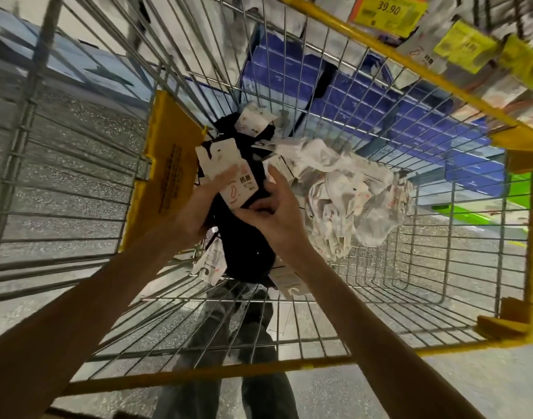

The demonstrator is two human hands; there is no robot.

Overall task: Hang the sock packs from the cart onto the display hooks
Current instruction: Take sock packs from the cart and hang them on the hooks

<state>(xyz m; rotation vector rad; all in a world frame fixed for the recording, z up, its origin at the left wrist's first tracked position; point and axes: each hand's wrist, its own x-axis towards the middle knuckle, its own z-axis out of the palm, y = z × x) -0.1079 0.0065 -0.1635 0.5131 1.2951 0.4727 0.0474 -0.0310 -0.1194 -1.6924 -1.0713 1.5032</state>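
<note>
Speckled grey floor (507,385) shows through a cart (198,377) of thin, shiny wire grid on a yellow-painted frame, with a flat yellow plastic panel (165,164) against its left wall. Inside, low in the middle, lies a soft black pack (247,252) of socks with a stiff white card (238,189) printed in red and black. The left hand (195,213) curls round the card from the left, and the right hand (271,216) grips the pack at the card's lower edge, thumb and fingers bent round it. Crumpled white packs (349,201) are heaped just to the right on the wire bottom. Beyond the far wall stand blue boxes (365,95). Blurred yellow and orange price tags (389,10) hang at the upper right. Dark trousers (244,313) show under the grid.
</note>
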